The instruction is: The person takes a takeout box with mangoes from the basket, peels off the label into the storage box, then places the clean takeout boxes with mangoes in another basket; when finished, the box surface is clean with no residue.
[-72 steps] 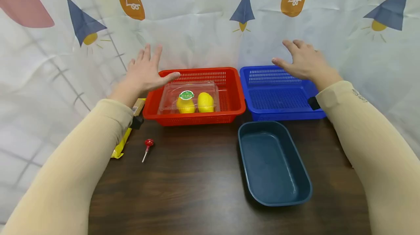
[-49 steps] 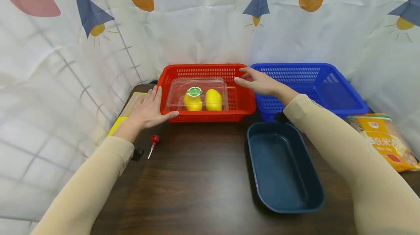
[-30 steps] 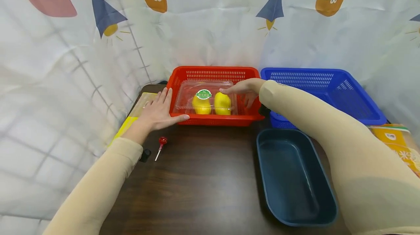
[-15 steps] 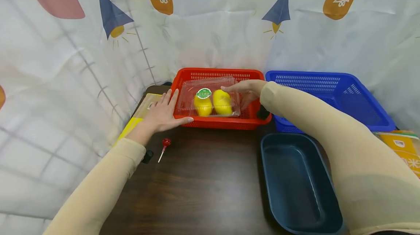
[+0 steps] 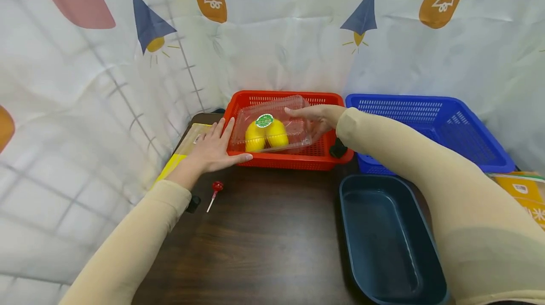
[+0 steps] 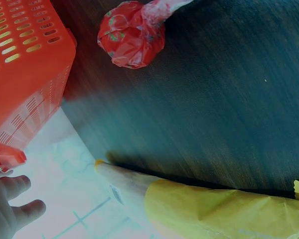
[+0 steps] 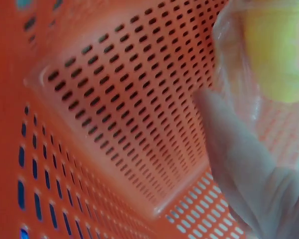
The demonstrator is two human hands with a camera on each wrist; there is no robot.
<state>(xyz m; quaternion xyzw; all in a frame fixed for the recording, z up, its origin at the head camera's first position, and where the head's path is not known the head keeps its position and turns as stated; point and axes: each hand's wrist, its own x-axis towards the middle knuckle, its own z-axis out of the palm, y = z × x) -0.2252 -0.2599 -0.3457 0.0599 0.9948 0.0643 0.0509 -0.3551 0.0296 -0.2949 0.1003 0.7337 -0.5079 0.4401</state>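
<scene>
In the head view a clear plastic clamshell box [image 5: 295,127] with a green label lies tilted in the red basket [image 5: 289,162], its right end raised. Two yellow fruits [image 5: 277,134], probably lemons, press together toward the box's left side. My right hand [image 5: 318,117] grips that raised end, thumb above; the other fingers are partly hidden behind the box. The right wrist view shows the hand [image 7: 244,159] against the box's side. My left hand [image 5: 215,148] lies with fingers spread at the basket's left rim.
A wrapped red lollipop [image 5: 217,187] lies near my left wrist. Yellow packaging [image 6: 204,206] runs along the table's left edge. Right of the red basket are a blue basket [image 5: 460,137], a dark blue tray [image 5: 383,239] and an orange food bag [image 5: 521,194].
My right hand came left into the red basket and took hold of the box, raising its right end. The fruits slid left inside it. My left hand lowered to the basket's left rim.
</scene>
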